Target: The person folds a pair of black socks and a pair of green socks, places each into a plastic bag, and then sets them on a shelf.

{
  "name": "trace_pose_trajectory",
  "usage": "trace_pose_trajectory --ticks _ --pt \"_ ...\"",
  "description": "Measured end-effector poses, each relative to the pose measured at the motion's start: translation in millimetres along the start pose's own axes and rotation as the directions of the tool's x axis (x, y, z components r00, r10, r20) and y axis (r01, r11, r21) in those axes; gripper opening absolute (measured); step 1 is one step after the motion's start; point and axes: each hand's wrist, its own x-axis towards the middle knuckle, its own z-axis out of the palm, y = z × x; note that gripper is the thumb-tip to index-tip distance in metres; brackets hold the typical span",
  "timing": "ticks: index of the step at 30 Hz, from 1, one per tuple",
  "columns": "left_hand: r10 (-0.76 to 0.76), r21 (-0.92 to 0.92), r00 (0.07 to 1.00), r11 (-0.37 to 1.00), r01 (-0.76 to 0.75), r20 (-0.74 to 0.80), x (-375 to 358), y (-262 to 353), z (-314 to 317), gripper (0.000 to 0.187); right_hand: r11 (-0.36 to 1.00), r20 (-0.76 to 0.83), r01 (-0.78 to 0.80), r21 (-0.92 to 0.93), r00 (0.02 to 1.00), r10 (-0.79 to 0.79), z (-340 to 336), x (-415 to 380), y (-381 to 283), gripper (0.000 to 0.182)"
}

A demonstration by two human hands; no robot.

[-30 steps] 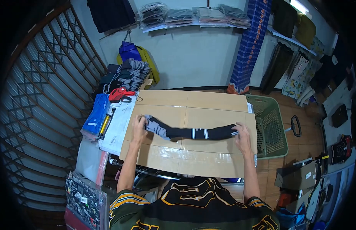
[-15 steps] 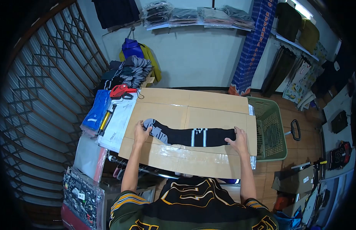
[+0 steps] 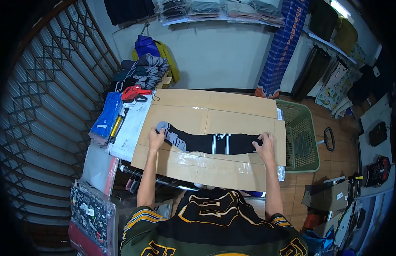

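Note:
A long black sock (image 3: 200,143) with grey toe and sole patches and white and blue stripes lies stretched flat across the cardboard (image 3: 240,126). My left hand (image 3: 155,138) grips the grey toe end, its thumb over the edge of the fabric. At the opposite end, my right hand (image 3: 266,146) has its curled fingers and thumb on the cuff. Between the two hands the sock rests fairly straight, the foot part bending up to the left. Part of the cuff is hidden under my right fingers.
Left of the cardboard lie a red tag gun (image 3: 135,92), a yellow and black tool (image 3: 118,126) and a blue plastic-wrapped pack (image 3: 107,114). Folded clothes (image 3: 149,72) are piled behind. A green basket (image 3: 315,141) stands to the right; a metal lattice gate (image 3: 57,106) is at far left.
The view has tilted slightly, so the table sits higher. My right fingers have curled in more at the cuff; my left hand stays at the toe.

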Motion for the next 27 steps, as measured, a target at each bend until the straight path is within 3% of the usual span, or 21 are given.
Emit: trace_pose_trajectory --ticks 3,6,9,12,15,18,21,27 --pt "-0.03 -0.144 0.998 0.989 0.037 0.054 -2.9 -8.7 -5.5 0.032 0.95 0.142 -0.23 0.212 0.969 0.203 -0.7 4.9 0.7 0.036" --pt "-0.017 -0.294 1.0 0.956 0.019 0.01 -11.1 -16.4 -2.5 0.029 0.867 0.073 -0.293 0.403 0.955 0.289 2.7 6.7 -7.4 0.031" --pt "-0.032 -0.307 0.999 0.951 0.021 -0.029 -18.0 -19.2 0.5 0.032 0.895 0.06 -0.294 0.336 0.955 0.291 5.6 5.6 -8.6 0.034" --pt "-0.082 -0.338 0.997 0.938 0.074 -0.011 -23.5 -10.6 -2.7 0.035 0.916 0.145 -0.327 0.231 0.943 0.3 13.2 5.5 -3.0 0.036" --pt "-0.033 -0.195 0.999 0.98 0.031 -0.004 -23.8 -7.6 -5.6 0.038 0.918 0.054 -0.286 0.274 0.958 0.282 18.2 6.0 -5.2 0.035" --pt "0.008 -0.28 0.999 0.96 -0.018 -0.035 -23.3 -12.0 -1.6 0.042 0.893 0.051 -0.315 0.32 0.947 0.316 17.2 6.6 -8.4 0.035" --pt "0.062 -0.232 0.998 0.97 -0.066 -0.024 -25.2 -6.4 -5.2 0.047 0.932 -0.021 -0.232 0.278 0.969 0.247 26.5 3.4 -4.3 0.037" --pt "0.066 -0.09 0.997 0.994 -0.061 0.051 -31.0 12.9 -17.2 0.055 0.894 -0.002 -0.286 0.346 0.952 0.305 26.5 3.9 -2.9 0.042"
